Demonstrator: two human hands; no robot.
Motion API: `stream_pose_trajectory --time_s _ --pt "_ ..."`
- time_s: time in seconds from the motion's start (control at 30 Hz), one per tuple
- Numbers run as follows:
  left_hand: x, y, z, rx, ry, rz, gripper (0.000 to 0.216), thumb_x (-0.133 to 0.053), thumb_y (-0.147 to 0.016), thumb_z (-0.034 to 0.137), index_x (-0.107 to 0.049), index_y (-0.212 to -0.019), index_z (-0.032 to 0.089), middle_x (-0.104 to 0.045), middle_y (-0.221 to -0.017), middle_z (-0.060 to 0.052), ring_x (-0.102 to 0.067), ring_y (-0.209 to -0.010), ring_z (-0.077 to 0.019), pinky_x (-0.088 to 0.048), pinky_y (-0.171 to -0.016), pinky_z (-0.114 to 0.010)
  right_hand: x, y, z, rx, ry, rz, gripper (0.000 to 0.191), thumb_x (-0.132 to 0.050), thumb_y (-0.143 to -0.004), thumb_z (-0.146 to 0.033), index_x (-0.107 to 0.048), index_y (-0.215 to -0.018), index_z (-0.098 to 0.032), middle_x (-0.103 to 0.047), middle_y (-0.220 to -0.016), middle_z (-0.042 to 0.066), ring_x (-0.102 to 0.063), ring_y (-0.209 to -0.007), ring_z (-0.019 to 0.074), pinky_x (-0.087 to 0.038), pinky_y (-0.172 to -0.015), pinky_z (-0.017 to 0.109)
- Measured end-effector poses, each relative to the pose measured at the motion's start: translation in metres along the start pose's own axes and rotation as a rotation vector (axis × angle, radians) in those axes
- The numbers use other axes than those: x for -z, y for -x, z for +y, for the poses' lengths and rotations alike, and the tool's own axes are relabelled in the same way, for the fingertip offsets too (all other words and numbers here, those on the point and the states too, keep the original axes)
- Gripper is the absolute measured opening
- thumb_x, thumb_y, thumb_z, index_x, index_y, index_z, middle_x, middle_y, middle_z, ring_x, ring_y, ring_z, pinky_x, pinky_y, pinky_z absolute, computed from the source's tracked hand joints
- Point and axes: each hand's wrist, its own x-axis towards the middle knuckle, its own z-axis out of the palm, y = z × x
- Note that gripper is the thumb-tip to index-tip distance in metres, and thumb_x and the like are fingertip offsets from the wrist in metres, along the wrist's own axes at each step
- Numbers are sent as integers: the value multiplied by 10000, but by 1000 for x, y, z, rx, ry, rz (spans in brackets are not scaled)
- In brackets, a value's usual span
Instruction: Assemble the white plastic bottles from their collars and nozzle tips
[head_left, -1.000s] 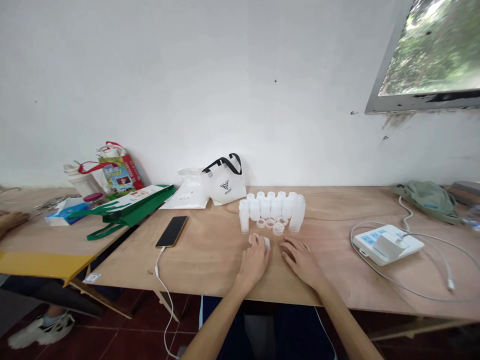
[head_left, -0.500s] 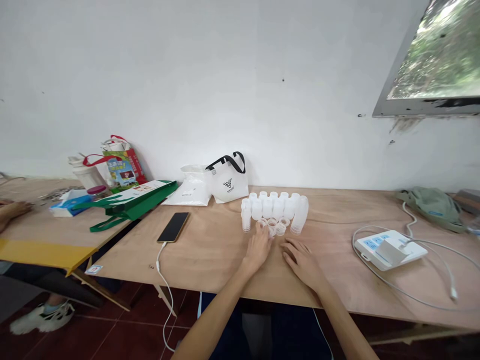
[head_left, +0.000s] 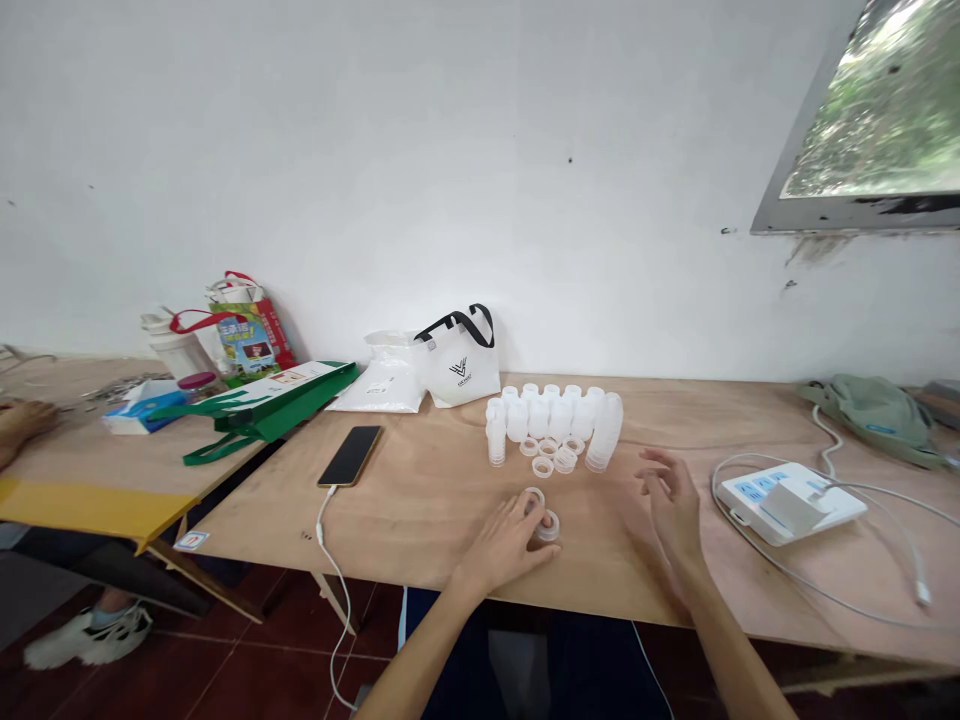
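Observation:
My left hand (head_left: 501, 545) is low over the near part of the table, its fingers curled onto two translucent white plastic rings: a farther ring (head_left: 534, 493) and a nearer ring (head_left: 550, 532). Raised to the right of them, my right hand (head_left: 673, 505) is open and holds nothing. Beyond my hands, several white plastic bottles (head_left: 538, 418) stand upright in rows. Stacked translucent rings lean in a curved column (head_left: 606, 432) at their right, and a thinner stack (head_left: 496, 436) rises at their left. Several loose rings (head_left: 543, 467) lie in front of the bottles.
A phone (head_left: 350, 456) on a white cable lies left. White bags (head_left: 465, 372) lean against the wall. A white power strip (head_left: 787, 500) with looping cables sits right, near a green cloth bag (head_left: 874, 415). Another person's hand (head_left: 26, 420) rests on the left table.
My left hand has drawn back from the loose rings toward the table's near edge, with two rings now under its fingers. My right hand has lifted and moved right.

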Motion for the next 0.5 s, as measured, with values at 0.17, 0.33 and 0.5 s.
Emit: stream_pose_trajectory --time_s 0.17,0.33,0.5 --pt "-1 6 -3 -31 19 56 267 -648 -935 473 -648 -1115 275 -594 -1320 -43 -568 -1184 -275 -471 -1016 -405 12 -74 22 150 257 -125 384 -463 -898 -323 -593 -1252 -250 -648 -1313 118 -693 -896 242 -585 -686 364" --pt "-5 7 -5 -42 37 74 212 -638 -948 444 -663 -1087 285 -610 -1309 -26 -569 -1174 -254 -462 -1016 -387 6 -145 34 334 508 -390 544 -453 -842 -182 -555 -1373 -241 -629 -1386 111 -690 -1051 258 -563 -939 453" --pt "-6 7 -6 -66 34 91 189 -628 -961 407 -661 -1103 287 -613 -1304 -24 -568 -1164 -243 -463 -1005 -369 -8 -177 39 414 548 -602 684 -489 -748 -124 -562 -1419 -235 -620 -1441 83 -577 -1321 282 -451 -1138 494"
